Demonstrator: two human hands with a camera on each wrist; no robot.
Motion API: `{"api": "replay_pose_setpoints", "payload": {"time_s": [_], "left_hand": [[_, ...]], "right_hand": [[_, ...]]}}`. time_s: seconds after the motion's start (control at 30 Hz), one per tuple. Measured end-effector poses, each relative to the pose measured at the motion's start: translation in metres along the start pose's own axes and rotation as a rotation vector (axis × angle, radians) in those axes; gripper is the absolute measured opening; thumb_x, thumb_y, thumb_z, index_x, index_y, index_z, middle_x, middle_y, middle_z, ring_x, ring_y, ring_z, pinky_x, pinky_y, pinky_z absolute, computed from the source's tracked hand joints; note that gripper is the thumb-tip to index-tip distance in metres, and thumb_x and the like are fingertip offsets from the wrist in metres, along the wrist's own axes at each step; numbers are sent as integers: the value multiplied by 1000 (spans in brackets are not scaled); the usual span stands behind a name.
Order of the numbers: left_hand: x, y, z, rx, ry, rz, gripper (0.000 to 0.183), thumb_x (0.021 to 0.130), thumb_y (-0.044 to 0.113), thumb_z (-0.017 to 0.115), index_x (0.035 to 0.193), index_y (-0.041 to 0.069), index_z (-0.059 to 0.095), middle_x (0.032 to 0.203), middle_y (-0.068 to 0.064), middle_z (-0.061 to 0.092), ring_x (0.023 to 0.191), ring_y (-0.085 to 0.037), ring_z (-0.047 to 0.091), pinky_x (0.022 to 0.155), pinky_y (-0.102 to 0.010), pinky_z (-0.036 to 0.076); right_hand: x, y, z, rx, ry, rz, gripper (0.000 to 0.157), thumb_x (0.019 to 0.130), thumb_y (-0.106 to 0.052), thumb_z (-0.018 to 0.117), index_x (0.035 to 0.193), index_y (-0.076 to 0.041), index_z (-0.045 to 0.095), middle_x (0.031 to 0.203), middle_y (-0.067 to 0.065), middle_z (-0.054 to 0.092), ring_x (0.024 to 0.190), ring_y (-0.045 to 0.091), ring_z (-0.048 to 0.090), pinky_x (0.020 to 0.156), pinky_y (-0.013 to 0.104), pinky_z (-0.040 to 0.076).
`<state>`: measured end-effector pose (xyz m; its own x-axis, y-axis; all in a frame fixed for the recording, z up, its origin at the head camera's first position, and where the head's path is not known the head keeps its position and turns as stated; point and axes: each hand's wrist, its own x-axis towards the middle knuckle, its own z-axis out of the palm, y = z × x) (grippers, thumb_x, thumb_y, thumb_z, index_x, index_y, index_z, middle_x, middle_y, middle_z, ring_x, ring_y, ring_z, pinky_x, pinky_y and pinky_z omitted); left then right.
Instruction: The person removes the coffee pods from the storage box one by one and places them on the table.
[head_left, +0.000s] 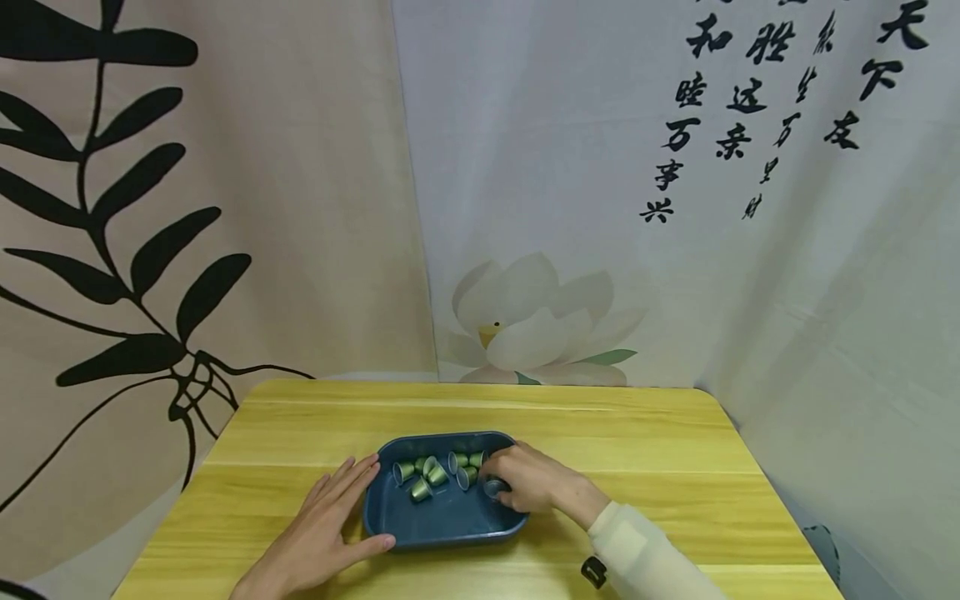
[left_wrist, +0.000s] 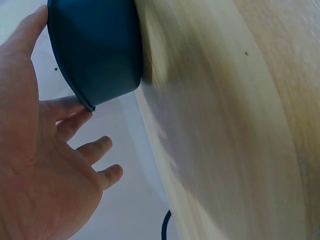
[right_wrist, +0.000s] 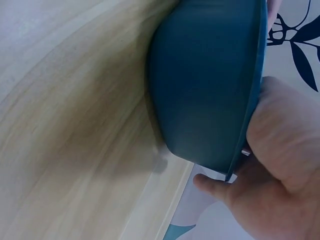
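Observation:
A dark blue rectangular tray (head_left: 442, 529) holds several small green pods (head_left: 437, 475) with pale rims, like coffee capsules, grouped toward its back half. My left hand (head_left: 318, 525) rests against the tray's left end, fingers spread and mostly straight. In the left wrist view, its thumb and a fingertip touch the rim of the tray (left_wrist: 100, 50). Over the right rim reaches my right hand (head_left: 536, 479), thumb and fingers curled around one pod (head_left: 495, 487) inside the tray. From the right wrist, the tray wall (right_wrist: 210, 90) hides most of those fingers; the little finger sticks out beyond the rim.
The tray stands on a yellow wood-grain table (head_left: 637, 483) with rounded back corners. Behind hang pale curtains (head_left: 322, 167) with a dark plant print, a lotus and black characters. A black device (head_left: 593, 572) sits at the right sleeve.

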<state>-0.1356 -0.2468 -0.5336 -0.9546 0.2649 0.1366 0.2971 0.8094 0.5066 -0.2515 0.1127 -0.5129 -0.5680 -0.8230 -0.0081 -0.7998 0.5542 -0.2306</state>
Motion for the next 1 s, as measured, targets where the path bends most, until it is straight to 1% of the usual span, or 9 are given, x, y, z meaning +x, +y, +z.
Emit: {"api": "replay_pose_setpoints", "payload": {"time_s": [0.1,0.2,0.3,0.37,0.53,0.63,1.0], "left_hand": [[0,0,0,-7,2,0,107,93,69,84,174,13,45,183,-13,41,169,-53,35,128,-86,26],[0,0,0,-12,6,2,106,93,68,85,175,13,45,183,-13,41,169,-53,35,128,-86,26],[0,0,1,-14,9,6,106,93,68,85,174,13,45,183,-13,42,168,-53,35,128,-86,26],[0,0,0,-16,8,6,106,93,68,85,174,12,45,183,-14,42,168,-54,35,128,-86,26],[1,-1,-1,-21,3,0,106,93,68,84,174,12,45,183,-13,41,169,-54,35,128,-86,25],[1,-2,-1,-22,4,1,106,93,68,84,175,13,45,183,-13,41,168,-54,35,128,-86,25],[1,-4,2,-10,-4,0,105,95,69,82,174,12,45,183,-13,42,167,-55,37,126,-87,28]], "right_hand": [[0,0,0,12,-10,2,28,101,-9,82,129,-14,85,125,0,85,115,10,79,100,28,66],[0,0,0,30,-7,-4,25,101,-8,82,125,-14,87,120,0,86,107,8,78,95,26,66],[0,0,0,49,-3,-7,22,102,-8,82,122,-14,87,118,0,86,104,7,77,92,24,65],[-1,0,0,60,2,-3,21,103,-7,81,122,-13,87,119,0,86,107,9,79,94,25,65],[-4,-1,-6,71,28,26,21,106,-9,78,125,-13,86,123,0,85,116,15,80,101,31,67],[-7,-2,-10,84,41,40,21,107,-10,78,126,-12,85,125,1,85,118,17,80,101,32,67],[-20,-7,-21,135,106,37,21,105,-8,79,125,-9,85,123,2,84,116,17,79,98,32,67]]}}
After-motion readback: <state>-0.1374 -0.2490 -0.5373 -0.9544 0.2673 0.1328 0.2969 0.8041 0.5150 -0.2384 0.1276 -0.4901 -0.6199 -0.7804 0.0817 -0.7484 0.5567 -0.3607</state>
